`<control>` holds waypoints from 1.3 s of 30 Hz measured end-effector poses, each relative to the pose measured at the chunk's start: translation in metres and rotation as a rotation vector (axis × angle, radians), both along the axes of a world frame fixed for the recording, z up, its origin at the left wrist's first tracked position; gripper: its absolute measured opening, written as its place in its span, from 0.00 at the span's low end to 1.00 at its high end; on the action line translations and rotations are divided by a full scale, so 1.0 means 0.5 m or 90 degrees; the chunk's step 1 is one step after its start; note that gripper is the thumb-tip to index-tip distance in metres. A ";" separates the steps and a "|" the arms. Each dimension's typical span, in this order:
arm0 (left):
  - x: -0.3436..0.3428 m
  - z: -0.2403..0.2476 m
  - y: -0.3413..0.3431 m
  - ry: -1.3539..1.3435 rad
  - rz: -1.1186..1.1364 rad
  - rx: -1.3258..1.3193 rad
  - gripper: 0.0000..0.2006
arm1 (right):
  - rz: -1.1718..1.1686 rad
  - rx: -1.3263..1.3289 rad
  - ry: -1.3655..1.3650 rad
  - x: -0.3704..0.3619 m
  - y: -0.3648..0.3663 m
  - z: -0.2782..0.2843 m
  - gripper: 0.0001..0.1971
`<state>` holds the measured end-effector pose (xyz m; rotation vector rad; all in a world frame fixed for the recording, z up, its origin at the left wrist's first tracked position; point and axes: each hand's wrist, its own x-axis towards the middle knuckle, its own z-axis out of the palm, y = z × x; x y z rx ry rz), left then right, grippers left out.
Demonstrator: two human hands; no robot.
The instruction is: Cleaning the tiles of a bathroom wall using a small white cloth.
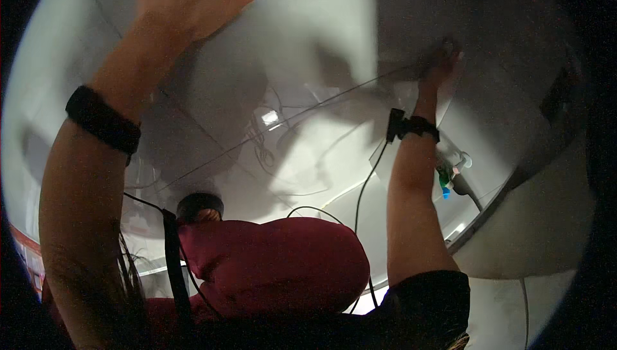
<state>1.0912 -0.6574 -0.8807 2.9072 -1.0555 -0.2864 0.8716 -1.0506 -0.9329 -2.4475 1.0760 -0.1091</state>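
Note:
My left hand (193, 0) is at the upper left, over a pale, smooth surface. Its thumb stretches out to the side, away from the palm; the other fingers run past the top edge of the picture. Nothing shows in this hand. My right hand (443, 66) reaches forward into deep shade at the upper right, close to the floor (340, 151). Its fingers are too dark to make out, and whether they hold anything is hidden. A black wrist band (103, 122) circles the left wrist; the right wrist wears a black strap (416, 127) with a small device.
My knee in dark red trousers (289, 263) fills the lower middle, with a dark shoe (198, 207) beside it. A thin black cable (362, 199) hangs from the right wrist device. Small green, blue and pink items (450, 175) lie right of my right forearm.

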 end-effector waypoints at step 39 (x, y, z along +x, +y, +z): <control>-0.071 -0.049 0.342 0.181 0.245 -0.161 0.33 | 0.068 -0.064 -0.123 -0.141 0.599 0.009 0.24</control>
